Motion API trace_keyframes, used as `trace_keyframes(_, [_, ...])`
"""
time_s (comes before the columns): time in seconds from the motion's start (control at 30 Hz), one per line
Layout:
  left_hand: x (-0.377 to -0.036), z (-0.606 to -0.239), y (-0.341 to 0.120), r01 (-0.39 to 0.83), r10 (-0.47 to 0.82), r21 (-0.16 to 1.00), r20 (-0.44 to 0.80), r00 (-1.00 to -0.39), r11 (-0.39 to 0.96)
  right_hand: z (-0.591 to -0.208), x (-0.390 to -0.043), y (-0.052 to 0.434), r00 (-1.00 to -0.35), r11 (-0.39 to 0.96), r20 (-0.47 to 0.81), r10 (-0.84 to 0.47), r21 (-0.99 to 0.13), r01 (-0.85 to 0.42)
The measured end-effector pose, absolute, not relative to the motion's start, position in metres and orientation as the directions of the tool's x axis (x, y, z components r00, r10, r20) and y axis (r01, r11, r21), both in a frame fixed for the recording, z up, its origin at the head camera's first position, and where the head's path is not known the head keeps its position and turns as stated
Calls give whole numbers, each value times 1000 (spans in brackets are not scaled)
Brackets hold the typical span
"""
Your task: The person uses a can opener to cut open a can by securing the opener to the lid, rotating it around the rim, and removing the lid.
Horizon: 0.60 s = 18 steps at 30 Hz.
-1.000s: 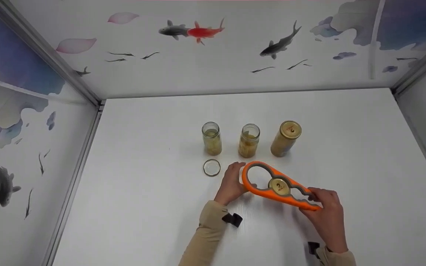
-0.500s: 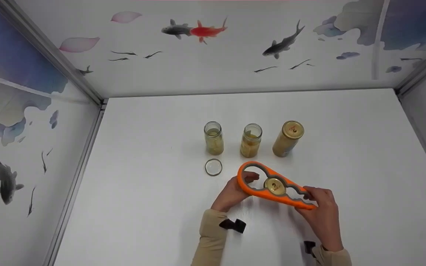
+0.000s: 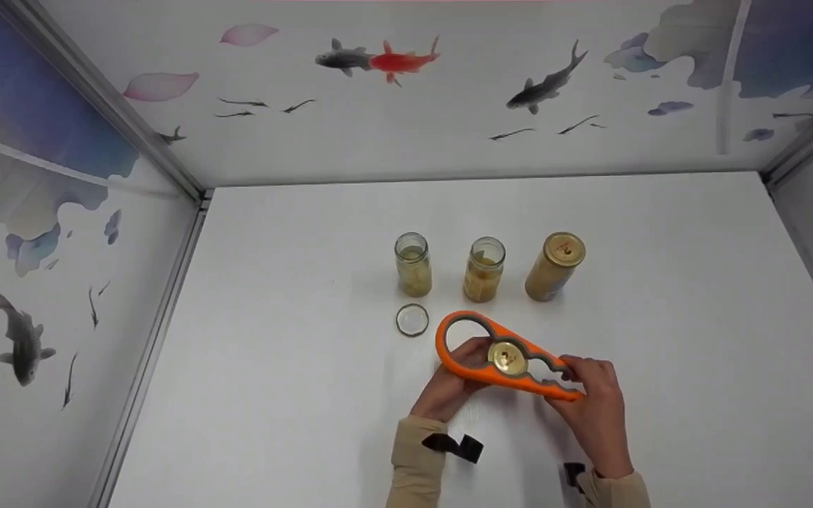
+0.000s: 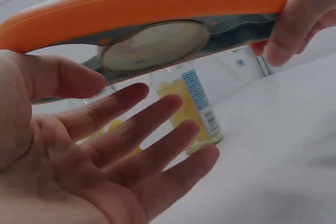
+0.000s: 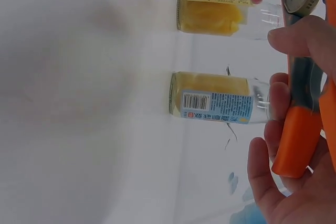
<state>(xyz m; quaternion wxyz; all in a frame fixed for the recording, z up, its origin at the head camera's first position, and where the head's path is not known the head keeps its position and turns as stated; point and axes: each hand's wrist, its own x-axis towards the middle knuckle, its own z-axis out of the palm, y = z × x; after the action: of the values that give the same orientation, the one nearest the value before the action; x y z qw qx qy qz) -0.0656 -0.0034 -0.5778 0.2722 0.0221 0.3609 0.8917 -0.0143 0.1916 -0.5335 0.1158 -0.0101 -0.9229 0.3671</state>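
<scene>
My right hand (image 3: 597, 409) grips the handles of an orange jar opener (image 4: 147, 3) with a grey inner lining. Caught in its middle opening is a gold jar lid (image 3: 509, 358); the left wrist view shows the lid's underside, with no jar attached. My left hand (image 4: 115, 156) lies palm up below the lid, fingers spread and nearly straight. Its thumb overlaps the opener's lower edge close to the lid. Beyond the hands stand two uncapped glass jars (image 3: 414, 279) (image 3: 482, 281) with yellowish contents, and one capped jar (image 3: 546, 275) at their right.
Another lid (image 3: 412, 320) lies upturned on the white table (image 3: 272, 353), just in front of the left jar. Walls painted with fish (image 3: 544, 88) enclose the table at the back and sides.
The opener, with the lid in it, has shifted left in my right hand. My left hand has gone from the opener's rounded end to underneath the lid, turning palm up.
</scene>
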Motion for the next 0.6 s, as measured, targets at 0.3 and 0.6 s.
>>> trace_keyframes(0.3, [-41,-563,-4,-491,447,504,-216,-868,-710,-537,-16,183,-966,747,248,79,-656,-107])
trace_keyframes(0.6, [-39,-563,-2,-509,427,346,-288,-857,-789,-538,-16,180,-960,755,274,52,-640,-142])
